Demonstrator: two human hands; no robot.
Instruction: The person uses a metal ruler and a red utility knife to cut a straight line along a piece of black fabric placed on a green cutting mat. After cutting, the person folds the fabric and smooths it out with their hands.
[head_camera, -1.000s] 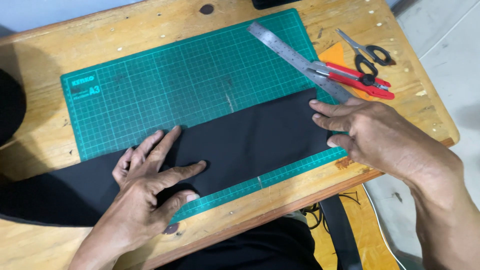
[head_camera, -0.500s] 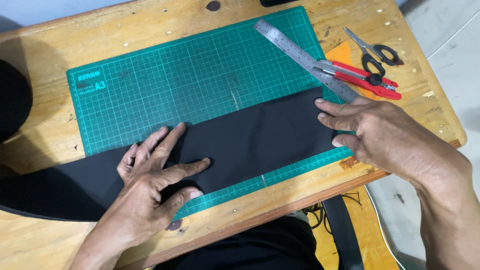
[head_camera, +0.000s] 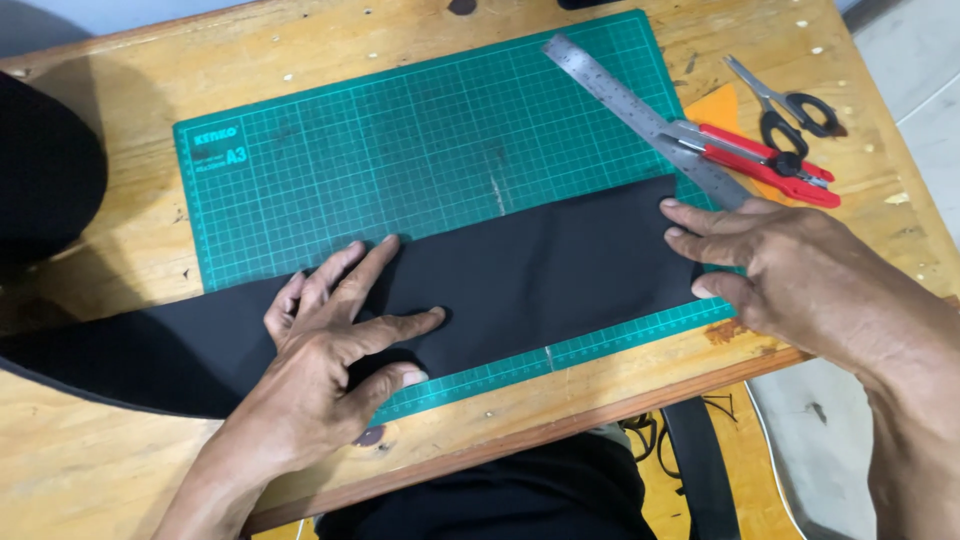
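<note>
Black fabric strip (head_camera: 520, 280): laid flat across green cutting mat (head_camera: 420, 150), uncut. Your left hand (head_camera: 330, 350) presses it, fingers spread; right hand (head_camera: 790, 270) pins its end, fingers together. Steel ruler (head_camera: 640, 110), red cutter (head_camera: 750, 160) untouched.

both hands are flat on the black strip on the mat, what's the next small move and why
Probably bring the steel ruler down across the black strip. The left hand presses it flat with spread fingers, the right hand pins its right end on the green cutting mat, and ruler and red utility knife lie just above that hand.
</note>
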